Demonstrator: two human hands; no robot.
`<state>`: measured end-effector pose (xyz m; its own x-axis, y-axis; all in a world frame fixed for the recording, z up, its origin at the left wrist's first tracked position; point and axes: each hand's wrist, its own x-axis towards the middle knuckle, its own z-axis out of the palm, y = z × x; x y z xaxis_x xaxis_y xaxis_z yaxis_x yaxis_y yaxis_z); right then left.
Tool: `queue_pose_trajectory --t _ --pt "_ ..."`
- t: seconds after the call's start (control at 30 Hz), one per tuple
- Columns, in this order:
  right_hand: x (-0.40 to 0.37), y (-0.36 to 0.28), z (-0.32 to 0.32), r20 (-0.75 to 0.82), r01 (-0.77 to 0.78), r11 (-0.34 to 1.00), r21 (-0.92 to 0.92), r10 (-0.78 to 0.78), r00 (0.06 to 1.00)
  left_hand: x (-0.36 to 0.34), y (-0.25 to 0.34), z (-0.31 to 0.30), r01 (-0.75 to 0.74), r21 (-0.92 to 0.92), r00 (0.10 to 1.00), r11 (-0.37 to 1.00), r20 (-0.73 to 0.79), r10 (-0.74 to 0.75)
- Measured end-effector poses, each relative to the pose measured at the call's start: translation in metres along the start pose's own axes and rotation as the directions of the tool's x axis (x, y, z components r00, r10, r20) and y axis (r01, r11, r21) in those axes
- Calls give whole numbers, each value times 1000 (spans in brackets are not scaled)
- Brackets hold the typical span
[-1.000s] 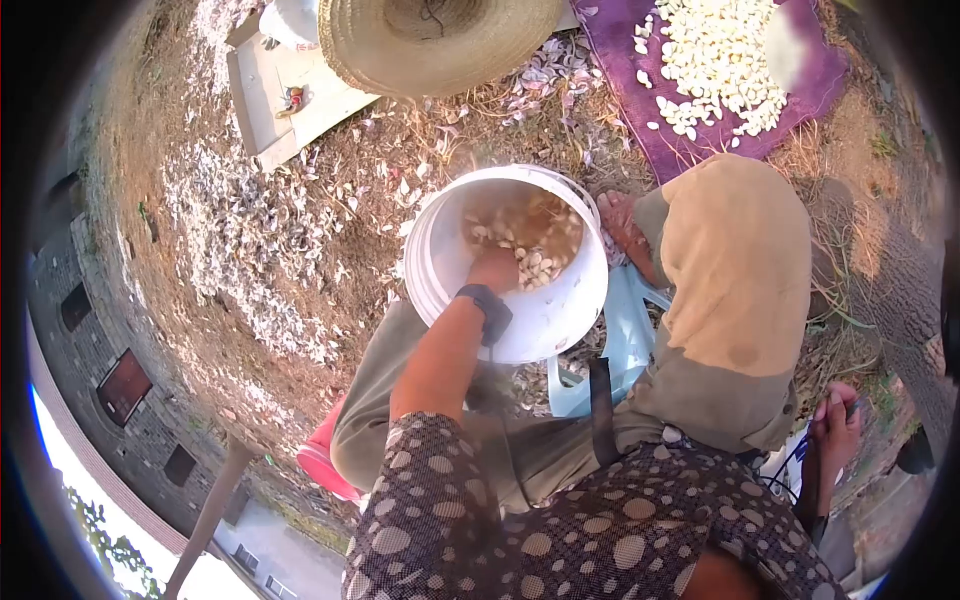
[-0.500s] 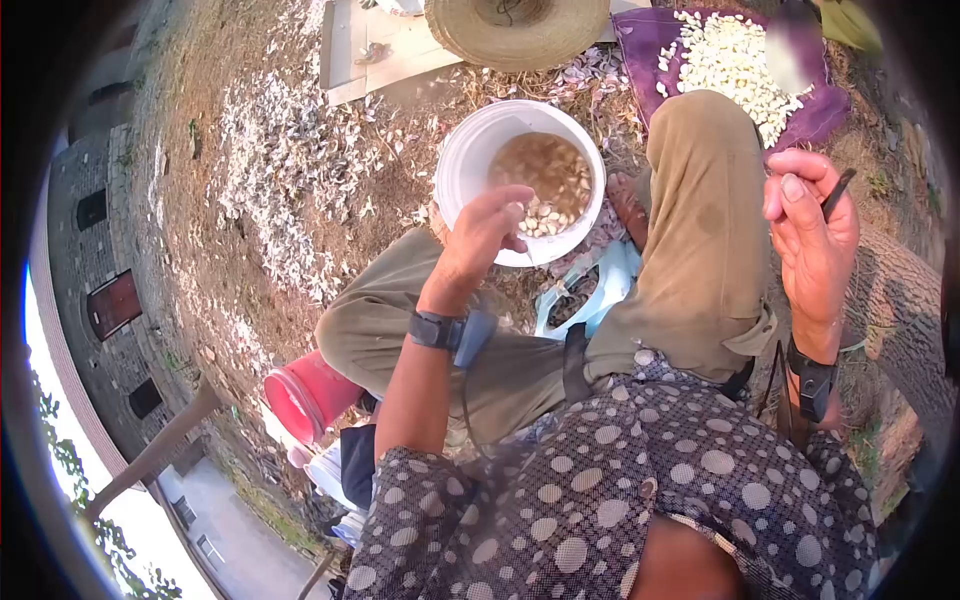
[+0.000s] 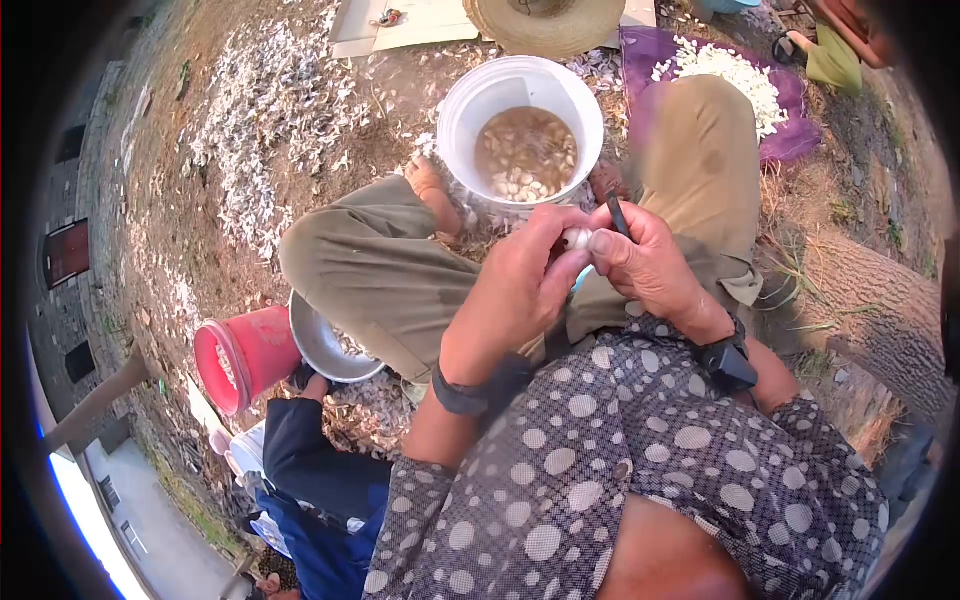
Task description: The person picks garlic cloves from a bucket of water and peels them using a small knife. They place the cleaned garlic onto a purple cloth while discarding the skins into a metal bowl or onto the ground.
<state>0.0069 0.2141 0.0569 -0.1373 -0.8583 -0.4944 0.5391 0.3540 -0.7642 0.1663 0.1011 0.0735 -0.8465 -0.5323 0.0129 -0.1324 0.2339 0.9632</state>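
Head view: a white clove [image 3: 577, 238] is pinched between the thumb and curled fingers of the left hand [image 3: 522, 278], where it is met by the thumb of the right hand [image 3: 655, 265]. In the right hand, its fingers bent well inward, a dark slim tool [image 3: 619, 214], possibly a small knife, is also gripped. Just beyond both hands, brownish water and pale cloves [image 3: 520, 185] are held in a white bucket [image 3: 457, 130]. Farther out from the right hand, more cloves are spread on a purple cloth [image 3: 797, 128]; well left of the left hand, a red bucket [image 3: 265, 350] is seen.
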Motion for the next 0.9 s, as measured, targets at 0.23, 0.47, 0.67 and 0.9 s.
queue_pose_trajectory --t 0.23,0.47,0.67,0.9 --pt "-8 28 5 211 -114 977 181 74 975 -40 1 -5 32 -71 999 997 43 -29" --pt "-11 14 22 247 -54 987 154 15 969 -46 -13 6 -181 -203 968 962 -207 139" --pt "1 -7 31 168 204 979 26 -205 964 -32 -22 3 -74 -914 982 400 -137 -131" --pt "19 15 21 19 574 795 -198 -582 813 -22 -31 17 127 -936 880 330 -47 -472"
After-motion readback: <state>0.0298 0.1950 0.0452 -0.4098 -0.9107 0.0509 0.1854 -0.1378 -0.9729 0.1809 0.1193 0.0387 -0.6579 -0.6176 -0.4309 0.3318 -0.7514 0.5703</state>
